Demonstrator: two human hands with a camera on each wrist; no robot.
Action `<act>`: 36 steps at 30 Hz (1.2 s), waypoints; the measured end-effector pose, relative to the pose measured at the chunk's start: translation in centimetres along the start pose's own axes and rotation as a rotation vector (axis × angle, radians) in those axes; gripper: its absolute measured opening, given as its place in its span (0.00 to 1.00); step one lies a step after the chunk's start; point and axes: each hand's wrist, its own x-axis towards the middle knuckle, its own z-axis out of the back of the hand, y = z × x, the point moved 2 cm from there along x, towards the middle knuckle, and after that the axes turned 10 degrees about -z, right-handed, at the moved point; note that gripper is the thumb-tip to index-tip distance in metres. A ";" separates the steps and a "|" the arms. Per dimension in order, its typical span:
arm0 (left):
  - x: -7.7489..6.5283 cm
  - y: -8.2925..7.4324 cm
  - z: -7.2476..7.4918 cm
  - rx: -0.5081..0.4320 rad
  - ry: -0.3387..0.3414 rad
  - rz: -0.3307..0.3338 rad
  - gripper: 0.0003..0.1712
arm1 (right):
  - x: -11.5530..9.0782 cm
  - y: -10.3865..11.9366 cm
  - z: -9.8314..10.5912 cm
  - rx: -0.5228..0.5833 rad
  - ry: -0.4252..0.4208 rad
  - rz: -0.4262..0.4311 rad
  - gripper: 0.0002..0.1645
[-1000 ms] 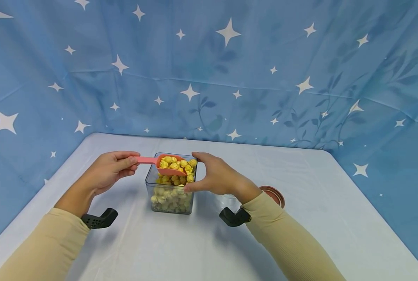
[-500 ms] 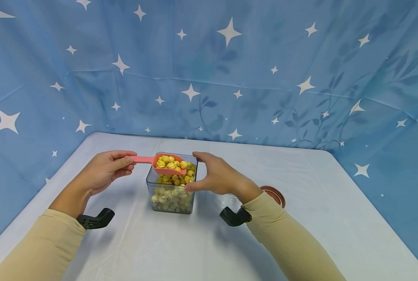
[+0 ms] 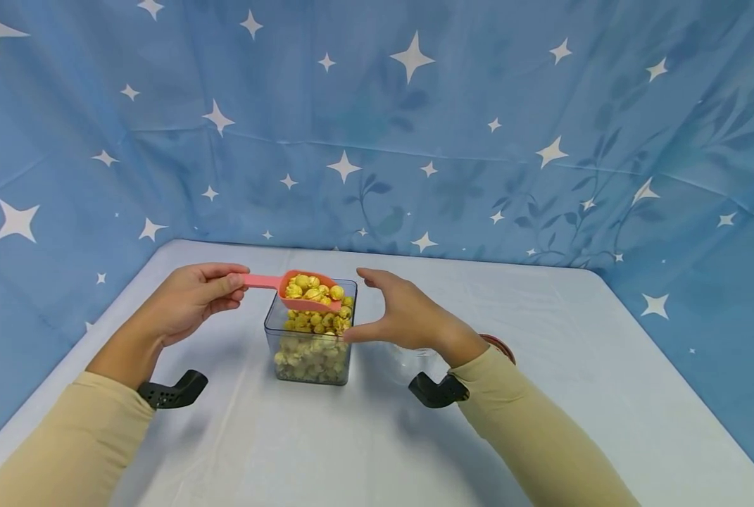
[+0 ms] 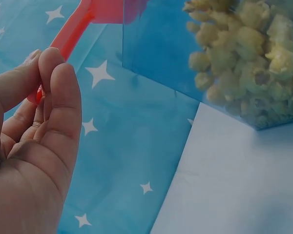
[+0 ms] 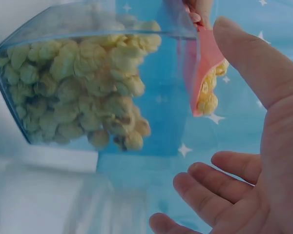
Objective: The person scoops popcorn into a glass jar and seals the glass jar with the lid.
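My left hand (image 3: 193,299) pinches the handle of a pink scoop (image 3: 264,281) between thumb and fingers. The scoop is loaded with yellow popcorn (image 3: 310,290) and hovers level over a clear square container (image 3: 275,352). More popcorn (image 4: 254,53) fills much of that container, seen through its wall in the left wrist view. My right hand (image 3: 408,313) is at the container's right side, thumb and fingers spread apart. In the right wrist view the fingers (image 5: 210,185) hold nothing and stand apart from the container wall.
A clear, see-through vessel (image 3: 411,358) sits on the white table (image 3: 326,443) beneath the right wrist, partly hidden. Behind the right forearm shows the edge of a reddish-brown round object (image 3: 500,346). A blue star-patterned cloth (image 3: 377,127) hangs behind the table.
My right hand has come off the container's side and shifted a little to the right. The loaded scoop drew slightly left, then rose a little, still over the container.
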 end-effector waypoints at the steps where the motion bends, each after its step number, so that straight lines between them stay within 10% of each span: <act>1: 0.1 -0.2 -0.1 0.000 0.004 -0.004 0.29 | -0.3 -0.2 0.3 0.008 -0.007 0.004 0.64; 17: 2.0 -2.3 -2.7 0.011 0.055 -0.019 0.26 | -5.0 -6.5 2.2 0.110 -0.144 -0.072 0.60; 36: 4.0 -2.3 -7.0 -0.025 0.101 -0.003 0.24 | -4.8 -9.7 -0.7 0.216 -0.100 -0.208 0.61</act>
